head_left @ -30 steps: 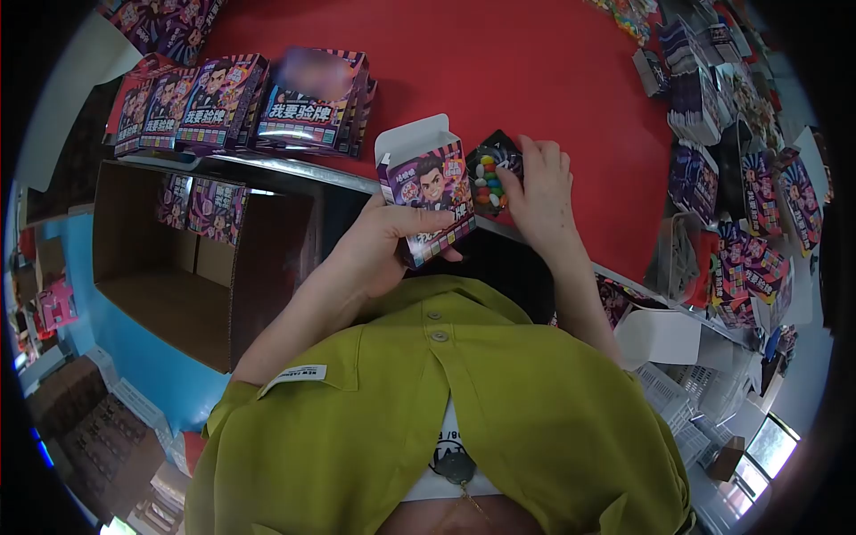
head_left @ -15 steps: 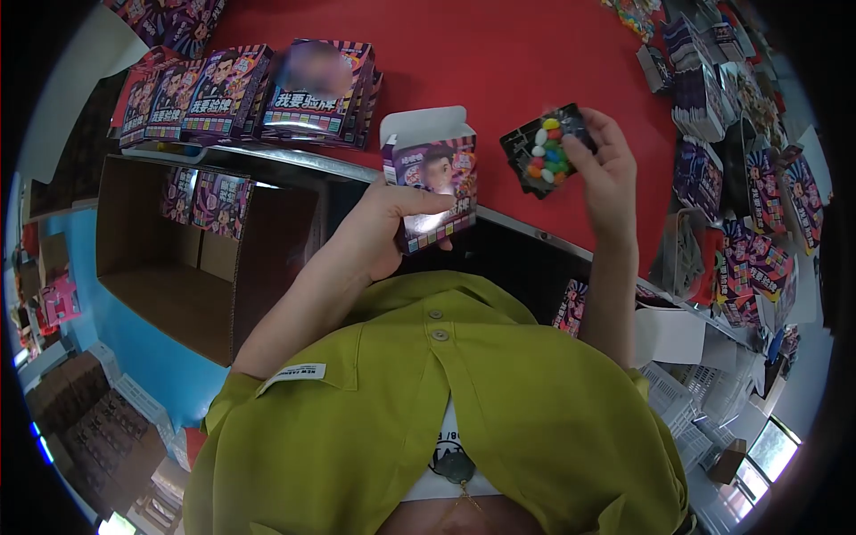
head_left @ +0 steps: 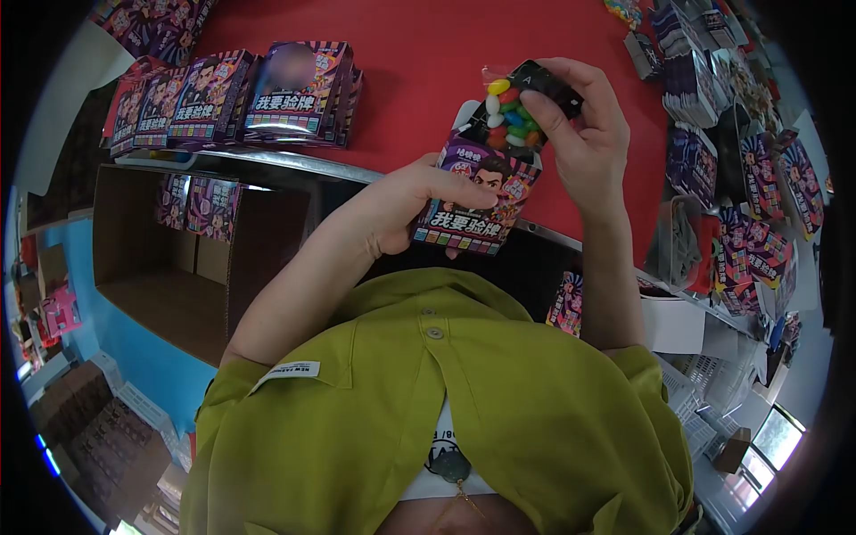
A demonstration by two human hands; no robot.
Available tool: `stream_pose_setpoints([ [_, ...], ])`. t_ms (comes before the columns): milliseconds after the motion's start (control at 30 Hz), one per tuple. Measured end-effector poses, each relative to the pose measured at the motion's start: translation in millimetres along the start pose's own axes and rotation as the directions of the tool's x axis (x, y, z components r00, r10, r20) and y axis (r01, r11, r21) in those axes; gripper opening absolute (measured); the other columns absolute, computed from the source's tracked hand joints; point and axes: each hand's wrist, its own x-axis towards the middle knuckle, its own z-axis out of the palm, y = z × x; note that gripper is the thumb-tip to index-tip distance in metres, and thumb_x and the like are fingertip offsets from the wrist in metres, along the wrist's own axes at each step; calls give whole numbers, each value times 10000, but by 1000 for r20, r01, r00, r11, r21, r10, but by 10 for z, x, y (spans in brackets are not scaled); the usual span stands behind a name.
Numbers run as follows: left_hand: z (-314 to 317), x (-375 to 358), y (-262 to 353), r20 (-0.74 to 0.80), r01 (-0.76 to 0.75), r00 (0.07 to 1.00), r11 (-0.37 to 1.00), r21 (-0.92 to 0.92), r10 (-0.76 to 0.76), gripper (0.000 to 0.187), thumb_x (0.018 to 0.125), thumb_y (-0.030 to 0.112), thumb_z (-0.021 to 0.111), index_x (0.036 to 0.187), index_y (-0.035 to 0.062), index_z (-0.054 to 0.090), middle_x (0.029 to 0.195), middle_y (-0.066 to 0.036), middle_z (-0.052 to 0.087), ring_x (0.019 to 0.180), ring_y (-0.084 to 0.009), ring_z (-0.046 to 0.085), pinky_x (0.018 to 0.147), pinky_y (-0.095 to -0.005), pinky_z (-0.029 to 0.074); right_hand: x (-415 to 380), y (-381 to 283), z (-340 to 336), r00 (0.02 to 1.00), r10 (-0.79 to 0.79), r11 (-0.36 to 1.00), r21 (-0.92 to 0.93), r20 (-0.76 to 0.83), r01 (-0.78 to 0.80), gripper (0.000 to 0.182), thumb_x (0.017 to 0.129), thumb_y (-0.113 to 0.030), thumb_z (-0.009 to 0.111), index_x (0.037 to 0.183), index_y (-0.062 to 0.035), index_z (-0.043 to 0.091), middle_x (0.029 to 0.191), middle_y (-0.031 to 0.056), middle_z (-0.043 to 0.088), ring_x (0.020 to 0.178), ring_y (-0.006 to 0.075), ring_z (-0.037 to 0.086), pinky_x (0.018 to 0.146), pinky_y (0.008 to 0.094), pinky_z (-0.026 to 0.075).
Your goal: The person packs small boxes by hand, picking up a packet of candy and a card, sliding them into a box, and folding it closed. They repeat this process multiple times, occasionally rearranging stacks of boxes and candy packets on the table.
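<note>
My left hand point(head_left: 437, 201) is wrapped round a small purple printed carton point(head_left: 477, 218), tilted, with its top end open. Between the thumb and fingers of my right hand point(head_left: 588, 116) is a clear packet of colourful candies point(head_left: 513, 120) together with black cards point(head_left: 542, 82), one marked with an "A". The lower end of the packet and cards sits in the carton's open mouth; how deep it goes is hidden by the carton's front. The carton's raised white flap shows only in part behind the packet.
Filled-looking purple cartons point(head_left: 299, 94) stand in a row at the table's left edge. A brown cardboard box point(head_left: 160, 267) sits below them. Stacks of flat cartons point(head_left: 691, 85) and a clear bin point(head_left: 678, 241) line the right side of the red table point(head_left: 401, 71).
My right hand has brought the candy packet and cards left to the carton, and their lower end is now in its mouth. My left hand has shifted the carton slightly right and tilted it.
</note>
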Motion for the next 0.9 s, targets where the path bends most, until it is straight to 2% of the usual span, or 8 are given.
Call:
stream_pose_setpoints([
  [67,-11,40,33,-3,-26,1000,998,60,26,515,714,96,677,1173,-66,509,992,-193,641,852,-292,668,724,-374,571,0,-36,-4,997,-80,996,-28,21,81,211,856,-129,654,1040,-43,595,911,14,626,841,88,592,723,224,472],
  [133,-12,85,100,-30,-119,991,964,237,130,419,686,177,736,1050,20,600,918,-90,658,756,-158,636,536,-278,491,26,-112,-21,996,-66,996,58,67,63,205,851,-120,657,1031,-45,593,911,10,617,818,86,581,707,225,465],
  [367,10,221,161,-10,-279,956,922,267,292,526,630,61,751,1120,-6,574,987,-91,645,936,-189,606,879,-309,449,32,-71,9,999,17,1000,9,-29,-17,218,841,-122,665,1039,-52,605,927,28,601,878,114,545,759,256,449],
  [567,-16,360,102,134,-358,934,870,338,332,463,660,56,744,1093,8,588,984,-77,644,950,-182,604,856,-302,472,-160,-30,-176,946,-310,857,-405,90,319,180,839,-108,633,1011,-74,678,1197,76,489,1093,199,471,853,294,431],
  [633,-28,471,84,177,-399,916,858,323,359,454,659,57,748,1084,16,593,979,-72,644,945,-176,605,853,-299,477,-199,-27,-183,955,-255,949,-151,151,278,193,839,-76,595,1009,-70,688,1292,117,403,1112,228,484,889,317,436],
  [800,-86,698,71,204,-430,899,703,566,386,451,678,55,753,1101,21,599,974,-56,650,934,-164,612,847,-287,485,-364,94,-181,992,-98,988,-110,83,107,232,852,-52,546,1056,-55,655,1313,136,388,1105,226,502,918,332,432],
  [867,-138,732,32,241,-464,881,636,616,408,537,681,-3,740,1184,60,562,1117,-78,614,1067,-189,583,922,-320,487,-445,102,-164,995,-67,992,-100,69,74,245,856,-45,530,1078,-37,636,1325,139,377,1095,222,508,921,337,432],
  [900,-160,715,18,244,-461,882,637,618,403,537,681,-3,740,1184,60,562,1117,-78,614,1067,-189,583,922,-320,487,-473,99,-120,999,-32,996,86,-26,34,256,855,-27,509,1090,-14,612,1300,138,408,1093,218,509,927,333,428],
])
